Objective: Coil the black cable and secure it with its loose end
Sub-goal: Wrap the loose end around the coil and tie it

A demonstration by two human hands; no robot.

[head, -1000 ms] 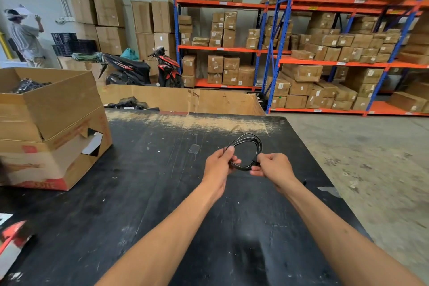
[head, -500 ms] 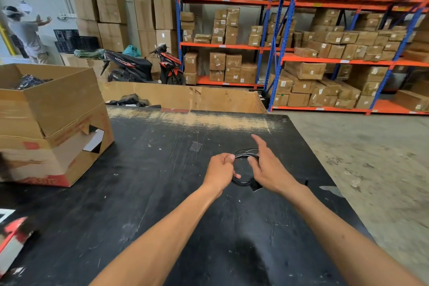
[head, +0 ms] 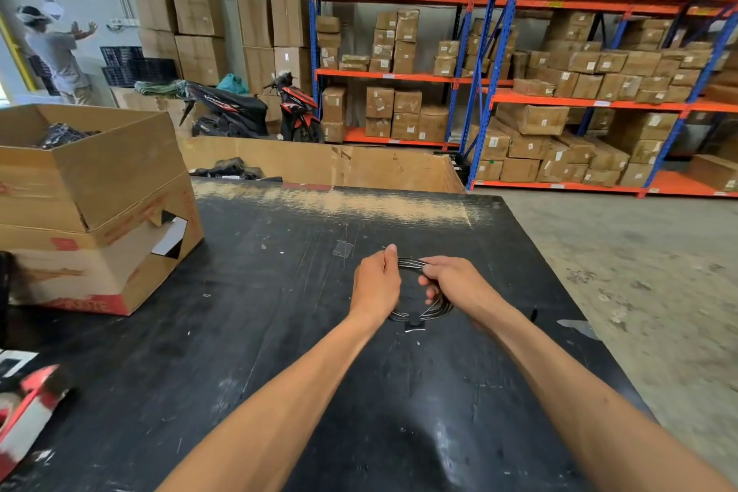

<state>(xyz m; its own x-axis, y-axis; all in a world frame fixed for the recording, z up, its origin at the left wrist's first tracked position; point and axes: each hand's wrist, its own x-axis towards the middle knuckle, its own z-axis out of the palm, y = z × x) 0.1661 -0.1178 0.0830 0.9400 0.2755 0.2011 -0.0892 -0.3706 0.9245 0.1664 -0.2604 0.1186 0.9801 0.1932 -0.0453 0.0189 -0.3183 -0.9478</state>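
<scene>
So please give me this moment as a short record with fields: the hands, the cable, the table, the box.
left hand: closed on the coil's left side
right hand: gripping the coil's right side
black cable: coiled in several loops, held between both hands
table: black, scuffed
cardboard box: open, on the table's left

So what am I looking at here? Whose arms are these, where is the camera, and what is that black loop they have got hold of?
There is no machine here: a person wears a camera on the head, looking forward and down, so the arms are their own. The left hand and the right hand each grip a side of a coiled black cable, just over a black table. An open cardboard box stands on the table at the left. Behind are warehouse shelves stacked with cartons and a parked scooter.
</scene>
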